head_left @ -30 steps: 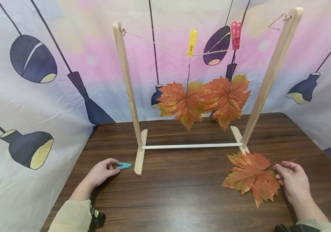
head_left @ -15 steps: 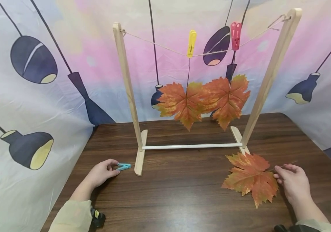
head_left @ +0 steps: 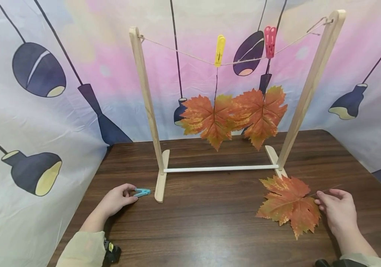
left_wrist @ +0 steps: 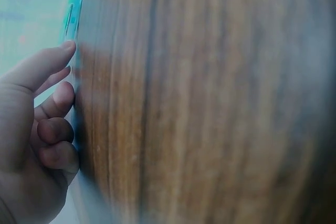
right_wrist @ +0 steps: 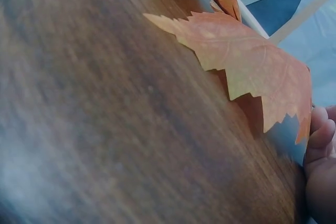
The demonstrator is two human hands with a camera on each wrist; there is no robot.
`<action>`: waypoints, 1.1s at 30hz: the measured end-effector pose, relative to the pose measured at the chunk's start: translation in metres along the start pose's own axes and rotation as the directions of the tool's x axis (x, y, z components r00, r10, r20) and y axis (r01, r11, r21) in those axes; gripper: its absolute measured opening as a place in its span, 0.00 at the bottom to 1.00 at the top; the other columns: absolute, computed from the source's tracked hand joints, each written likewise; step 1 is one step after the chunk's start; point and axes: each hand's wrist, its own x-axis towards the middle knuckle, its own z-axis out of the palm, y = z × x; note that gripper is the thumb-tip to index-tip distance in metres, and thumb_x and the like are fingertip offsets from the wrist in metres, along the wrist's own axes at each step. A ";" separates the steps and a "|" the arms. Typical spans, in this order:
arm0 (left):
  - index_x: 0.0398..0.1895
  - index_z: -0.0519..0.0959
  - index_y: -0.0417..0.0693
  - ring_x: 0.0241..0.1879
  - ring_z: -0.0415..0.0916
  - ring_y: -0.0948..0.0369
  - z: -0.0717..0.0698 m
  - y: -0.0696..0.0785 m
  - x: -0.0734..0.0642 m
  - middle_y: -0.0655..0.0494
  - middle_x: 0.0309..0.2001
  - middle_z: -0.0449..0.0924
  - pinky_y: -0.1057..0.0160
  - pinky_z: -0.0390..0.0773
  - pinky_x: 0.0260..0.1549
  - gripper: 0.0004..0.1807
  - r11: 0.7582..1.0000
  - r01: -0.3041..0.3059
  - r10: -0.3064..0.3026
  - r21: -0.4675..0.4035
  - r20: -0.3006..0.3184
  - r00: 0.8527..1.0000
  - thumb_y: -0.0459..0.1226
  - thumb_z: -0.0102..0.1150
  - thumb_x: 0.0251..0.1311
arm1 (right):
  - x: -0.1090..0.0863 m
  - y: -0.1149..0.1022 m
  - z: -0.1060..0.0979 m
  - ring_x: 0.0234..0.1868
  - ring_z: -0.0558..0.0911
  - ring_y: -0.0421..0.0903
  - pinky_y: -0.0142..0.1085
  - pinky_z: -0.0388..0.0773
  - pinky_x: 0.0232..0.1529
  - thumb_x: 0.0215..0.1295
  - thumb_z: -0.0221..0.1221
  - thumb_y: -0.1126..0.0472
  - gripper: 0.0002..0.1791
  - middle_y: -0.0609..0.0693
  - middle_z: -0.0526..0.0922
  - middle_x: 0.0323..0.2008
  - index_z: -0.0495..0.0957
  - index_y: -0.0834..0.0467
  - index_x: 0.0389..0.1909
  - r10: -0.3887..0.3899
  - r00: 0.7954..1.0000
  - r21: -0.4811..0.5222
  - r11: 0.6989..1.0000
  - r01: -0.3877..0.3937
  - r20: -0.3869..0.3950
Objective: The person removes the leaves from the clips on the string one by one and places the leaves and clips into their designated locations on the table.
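Observation:
On the left of the table, my left hand point(head_left: 118, 199) pinches a blue clothespin point(head_left: 142, 192) by its handle ends, thumb and index finger on either side. In the left wrist view the clothespin point(left_wrist: 72, 17) extends past the fingertips, close along the tabletop. My right hand point(head_left: 338, 211) holds the thin stem of an orange maple leaf point(head_left: 290, 204) between thumb and fingers. The leaf lies low over the table by the rack's right foot. In the right wrist view the leaf point(right_wrist: 247, 61) spreads beside the fingers, its lobes bent.
A wooden rack point(head_left: 150, 111) with a white crossbar point(head_left: 222, 168) stands mid-table. From its string point(head_left: 184, 52), a yellow clothespin point(head_left: 219, 51) and a red clothespin point(head_left: 269, 42) mark two hanging maple leaves point(head_left: 207, 118). A printed cloth point(head_left: 93, 55) backs the table point(head_left: 194, 222).
Both hands stay almost in place, the left still on the blue clothespin and the right on the leaf stem. The whole view shifts very slightly.

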 end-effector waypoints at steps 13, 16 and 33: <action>0.52 0.75 0.42 0.23 0.64 0.59 -0.001 -0.001 -0.002 0.55 0.25 0.68 0.61 0.63 0.23 0.25 1.000 0.005 -0.005 0.007 0.013 1.000 0.45 0.66 0.54 | -0.001 0.001 -0.003 0.21 0.80 0.37 0.26 0.73 0.19 0.60 0.62 0.66 0.21 0.42 0.81 0.25 0.57 0.56 0.43 -0.003 0.999 0.004 1.000 0.003 0.041; 0.54 0.74 0.42 0.23 0.65 0.59 -0.003 -0.002 -0.002 0.55 0.24 0.69 0.62 0.64 0.23 0.27 1.000 0.009 -0.009 -0.018 0.002 1.000 0.47 0.66 0.53 | -0.001 0.001 -0.003 0.22 0.80 0.37 0.26 0.74 0.20 0.60 0.61 0.66 0.21 0.42 0.82 0.25 0.57 0.56 0.43 -0.003 0.998 0.012 1.000 0.002 0.057; 0.64 0.64 0.41 0.25 0.66 0.58 -0.018 0.002 0.001 0.52 0.26 0.68 0.60 0.65 0.26 0.35 0.995 -0.006 0.000 -0.104 -0.058 0.998 0.49 0.61 0.58 | 0.002 -0.013 -0.002 0.22 0.78 0.38 0.27 0.73 0.22 0.63 0.60 0.61 0.18 0.42 0.81 0.26 0.59 0.52 0.44 -0.024 0.995 -0.041 0.999 0.028 0.098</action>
